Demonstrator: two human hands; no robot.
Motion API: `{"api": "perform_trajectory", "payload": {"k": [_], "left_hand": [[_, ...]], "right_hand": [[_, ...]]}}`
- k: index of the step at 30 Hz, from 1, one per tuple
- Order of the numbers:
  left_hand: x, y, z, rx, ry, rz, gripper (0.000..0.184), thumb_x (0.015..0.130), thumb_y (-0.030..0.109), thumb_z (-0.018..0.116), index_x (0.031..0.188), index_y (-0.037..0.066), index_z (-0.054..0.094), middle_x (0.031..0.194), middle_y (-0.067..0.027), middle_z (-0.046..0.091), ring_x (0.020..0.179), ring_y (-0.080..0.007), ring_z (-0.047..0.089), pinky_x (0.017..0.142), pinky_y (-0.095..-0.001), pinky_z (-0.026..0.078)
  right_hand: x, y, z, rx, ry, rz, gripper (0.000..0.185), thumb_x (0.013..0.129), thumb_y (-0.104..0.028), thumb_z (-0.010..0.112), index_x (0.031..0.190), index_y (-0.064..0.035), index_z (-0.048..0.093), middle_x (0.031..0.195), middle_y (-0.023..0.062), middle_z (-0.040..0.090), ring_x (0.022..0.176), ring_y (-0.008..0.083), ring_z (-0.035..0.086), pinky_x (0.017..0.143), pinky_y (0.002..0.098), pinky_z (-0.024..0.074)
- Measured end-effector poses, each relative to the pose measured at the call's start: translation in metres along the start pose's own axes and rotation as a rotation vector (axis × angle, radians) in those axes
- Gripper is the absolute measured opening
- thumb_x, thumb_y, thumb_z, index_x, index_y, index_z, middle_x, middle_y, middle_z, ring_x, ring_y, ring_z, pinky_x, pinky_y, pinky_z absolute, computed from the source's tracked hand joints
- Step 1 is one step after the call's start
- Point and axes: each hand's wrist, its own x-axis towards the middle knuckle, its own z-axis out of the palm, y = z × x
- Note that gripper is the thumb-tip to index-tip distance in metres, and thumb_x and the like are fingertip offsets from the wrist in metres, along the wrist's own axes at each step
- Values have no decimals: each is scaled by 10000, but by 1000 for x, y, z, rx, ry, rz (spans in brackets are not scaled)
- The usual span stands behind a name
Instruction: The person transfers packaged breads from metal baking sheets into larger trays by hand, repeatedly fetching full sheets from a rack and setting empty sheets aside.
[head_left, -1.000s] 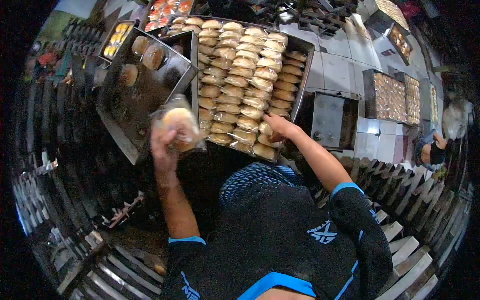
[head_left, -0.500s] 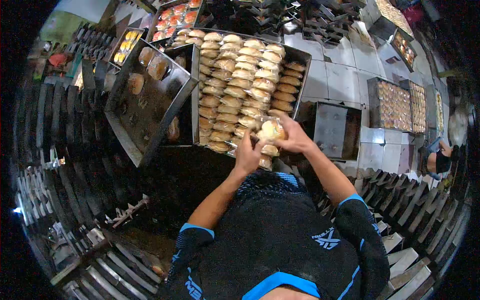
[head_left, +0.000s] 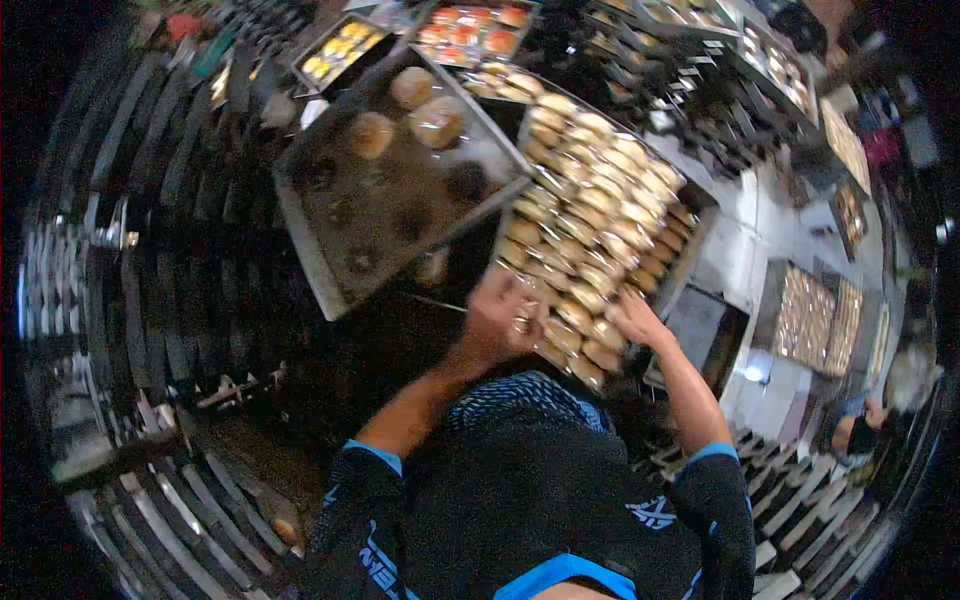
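wrapped buns [head_left: 578, 258] by left hand [head_left: 500, 312] and right hand [head_left: 637, 320], grips unclear, dark tray [head_left: 345, 225] alongside, yellow buns [head_left: 343, 50] beyond

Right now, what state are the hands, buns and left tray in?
Stacked buns: wrapped, in rows
Left hand: fingers curled, grip too blurred to tell
Right hand: fingers against stacked buns
Left tray: mostly bare, three buns visible
Yellow-topped buns: set in rows

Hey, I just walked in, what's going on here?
Someone is working over tightly packed rows of wrapped buns. Their right hand reaches onto the near end of the rows. The left hand, blurred, is at the rows' left side; whether it grips a bun is unclear. Beside the rows, a dark tray holds three buns.
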Motion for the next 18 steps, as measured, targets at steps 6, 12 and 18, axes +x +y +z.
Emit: {"api": "perform_trajectory", "payload": {"k": [6, 12, 18], "left_hand": [[99, -221, -132, 77, 430, -331, 279, 717, 156, 640, 964, 43, 576, 917, -152, 597, 853, -312, 573, 786, -399, 459], [140, -381, -31, 341, 200, -407, 475, 602, 305, 716, 962, 10, 619, 1084, -233, 539, 1018, -373, 494, 973, -516, 310], [69, -321, -99, 727, -595, -90, 714, 665, 432, 705, 1205, 12, 498, 1277, -272, 390, 1259, -449, 297, 1055, -562, 217]], "right_hand": [[24, -120, -72, -157, 568, 116, 520, 734, -178, 604, 1173, 77, 488, 1097, 258, 551, 1026, 409, 522, 916, 435, 419], [174, -318, -97, -407, 504, -494, 615, 638, -142, 646, 1213, -30, 460, 1136, 205, 501, 1102, 372, 475, 961, 416, 397], [315, -345, -89, -919, 298, -688, 574, 745, -36, 545, 1301, -79, 414, 1337, 273, 330, 1224, 432, 343, 1011, 474, 331]]}}
